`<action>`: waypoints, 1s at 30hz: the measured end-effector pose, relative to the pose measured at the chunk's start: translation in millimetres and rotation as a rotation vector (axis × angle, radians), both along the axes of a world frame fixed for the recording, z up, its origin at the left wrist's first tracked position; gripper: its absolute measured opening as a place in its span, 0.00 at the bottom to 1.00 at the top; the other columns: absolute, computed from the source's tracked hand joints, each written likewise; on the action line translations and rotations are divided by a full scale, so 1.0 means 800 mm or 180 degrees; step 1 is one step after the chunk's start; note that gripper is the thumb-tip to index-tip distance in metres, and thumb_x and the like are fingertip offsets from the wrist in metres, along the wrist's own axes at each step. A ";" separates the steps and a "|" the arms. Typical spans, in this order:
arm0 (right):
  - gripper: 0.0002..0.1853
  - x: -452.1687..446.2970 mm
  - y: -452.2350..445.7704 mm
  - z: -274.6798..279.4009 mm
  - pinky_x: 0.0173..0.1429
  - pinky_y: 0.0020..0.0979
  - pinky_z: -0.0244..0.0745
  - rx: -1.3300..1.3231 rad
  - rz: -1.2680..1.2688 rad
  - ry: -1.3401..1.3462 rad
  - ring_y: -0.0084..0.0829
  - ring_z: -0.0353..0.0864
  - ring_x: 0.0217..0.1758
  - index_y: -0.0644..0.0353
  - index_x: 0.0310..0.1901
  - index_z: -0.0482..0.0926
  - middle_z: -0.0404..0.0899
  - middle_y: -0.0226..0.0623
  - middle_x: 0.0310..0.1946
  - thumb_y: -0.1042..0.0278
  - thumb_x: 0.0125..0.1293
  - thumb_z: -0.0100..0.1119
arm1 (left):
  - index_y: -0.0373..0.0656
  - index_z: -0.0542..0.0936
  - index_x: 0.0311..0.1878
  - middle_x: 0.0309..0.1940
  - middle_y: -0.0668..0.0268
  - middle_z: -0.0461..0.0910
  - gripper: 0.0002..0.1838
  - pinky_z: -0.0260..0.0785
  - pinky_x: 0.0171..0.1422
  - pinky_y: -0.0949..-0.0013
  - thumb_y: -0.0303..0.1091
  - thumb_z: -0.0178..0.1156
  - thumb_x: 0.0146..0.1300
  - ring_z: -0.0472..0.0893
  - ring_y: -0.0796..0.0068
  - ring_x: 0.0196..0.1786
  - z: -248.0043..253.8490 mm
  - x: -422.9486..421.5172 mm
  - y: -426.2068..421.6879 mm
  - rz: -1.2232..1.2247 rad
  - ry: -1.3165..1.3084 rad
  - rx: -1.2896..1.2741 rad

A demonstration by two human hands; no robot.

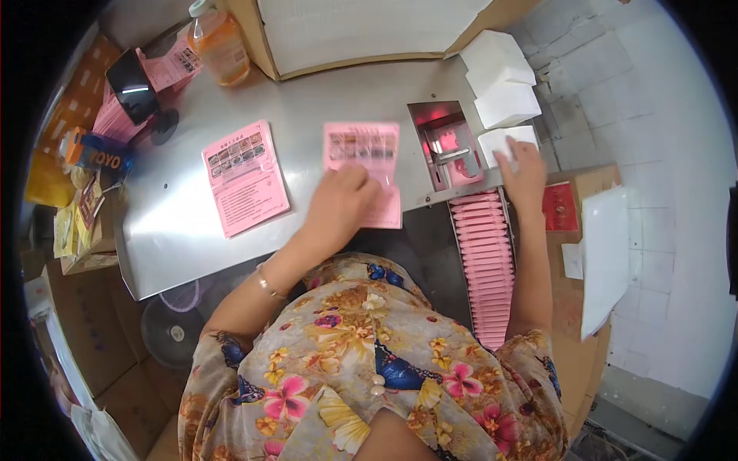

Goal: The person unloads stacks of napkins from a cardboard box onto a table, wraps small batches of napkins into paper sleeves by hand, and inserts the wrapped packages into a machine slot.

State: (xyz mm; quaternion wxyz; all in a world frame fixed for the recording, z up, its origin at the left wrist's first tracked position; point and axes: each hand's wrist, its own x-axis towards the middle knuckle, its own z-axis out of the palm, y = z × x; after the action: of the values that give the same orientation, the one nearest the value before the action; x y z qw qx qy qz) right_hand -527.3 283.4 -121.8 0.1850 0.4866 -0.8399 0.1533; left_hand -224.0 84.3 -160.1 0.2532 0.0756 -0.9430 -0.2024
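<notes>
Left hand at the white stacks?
No, the left hand is on a pink printed sheet, while the right hand is near them.

The left hand (346, 201) held a pink printed sheet (361, 138) against the metal table (300, 107), and just to its left lay a stack of similar pink sheets (244, 180)! Over on the right, the right hand (524, 173) was at the nearest white stack (503, 142), right beside the red-lit slot (446, 146), with a row of folded pink pieces (484, 269) running down below.
</notes>
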 end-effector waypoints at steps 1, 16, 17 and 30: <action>0.13 -0.002 0.001 -0.005 0.49 0.38 0.76 -0.0008 0.0006 0.0023 0.41 0.83 0.41 0.60 0.53 0.84 0.82 0.40 0.41 0.69 0.69 0.60 | 0.42 0.76 0.40 0.36 0.60 0.74 0.08 0.68 0.48 0.58 0.29 0.59 0.57 0.76 0.58 0.44 -0.015 -0.010 0.008 -0.0024 -0.0018 -0.0253; 0.16 -0.004 -0.001 -0.015 0.50 0.38 0.78 -0.0206 0.0140 -0.0476 0.42 0.84 0.46 0.56 0.57 0.83 0.83 0.43 0.47 0.68 0.69 0.61 | 0.36 0.74 0.62 0.72 0.51 0.66 0.25 0.56 0.75 0.40 0.34 0.62 0.63 0.63 0.50 0.76 -0.027 0.039 -0.006 0.0545 -0.0618 -0.0296; 0.16 -0.007 -0.002 -0.016 0.50 0.38 0.78 -0.0208 0.0143 -0.0476 0.42 0.84 0.46 0.56 0.57 0.83 0.83 0.43 0.47 0.68 0.69 0.61 | 0.36 0.74 0.62 0.72 0.51 0.66 0.25 0.56 0.75 0.40 0.34 0.62 0.63 0.63 0.50 0.76 -0.028 0.039 -0.006 0.0548 -0.0618 -0.0298; 0.21 0.153 -0.054 -0.038 0.78 0.56 0.54 0.0296 0.2763 -0.0343 0.37 0.78 0.67 0.49 0.56 0.84 0.79 0.36 0.64 0.76 0.61 0.57 | 0.38 0.74 0.62 0.70 0.48 0.67 0.29 0.56 0.72 0.41 0.45 0.65 0.61 0.64 0.50 0.74 -0.029 0.000 0.000 0.0249 -0.0328 -0.0164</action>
State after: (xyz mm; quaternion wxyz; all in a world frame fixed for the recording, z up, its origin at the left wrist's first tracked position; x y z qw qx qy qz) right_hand -405.0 240.6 -152.0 0.0374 0.7935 -0.5721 0.2040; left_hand -223.7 84.6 -183.0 0.2138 0.1162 -0.9560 -0.1638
